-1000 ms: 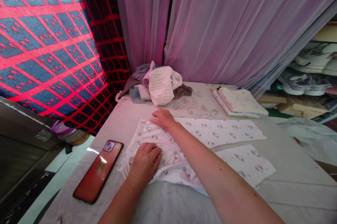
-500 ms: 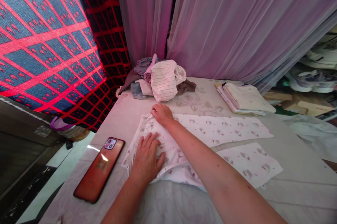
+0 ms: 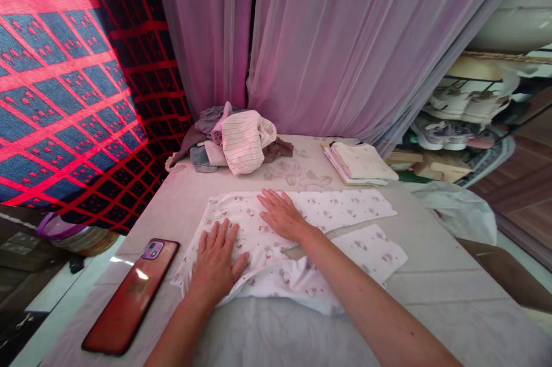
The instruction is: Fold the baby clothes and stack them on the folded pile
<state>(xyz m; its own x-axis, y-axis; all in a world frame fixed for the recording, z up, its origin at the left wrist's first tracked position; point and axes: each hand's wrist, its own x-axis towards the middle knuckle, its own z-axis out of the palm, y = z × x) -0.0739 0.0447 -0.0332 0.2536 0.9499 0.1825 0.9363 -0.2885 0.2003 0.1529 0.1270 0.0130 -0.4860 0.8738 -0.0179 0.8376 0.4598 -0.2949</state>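
Note:
White trousers [image 3: 269, 240] with a small pink-and-grey character print lie spread on the covered table [image 3: 267, 332]. Their waist end is at the left and the two legs point right, with a gap between them. My left hand [image 3: 216, 263] rests flat on the waist end, fingers spread. Further right, my right hand [image 3: 282, 214] lies open on the upper part of the cloth, fingers stretched towards the far edge. Neither hand grips the fabric. Below my left hand, the near edge of the trousers is rumpled.
A red-brown phone [image 3: 133, 297] lies at the left. Behind the trousers are a heap of crumpled clothes [image 3: 241, 142] and, to its right, a folded stack [image 3: 362, 163]. Purple curtains [image 3: 345, 39] hang at the back. Shoes [image 3: 444, 134] stand on a rack at the right.
My right hand has moved from the waist's far corner rightward along the trousers and its fingers have opened out flat. My left hand stays on the waist end. The view has turned right.

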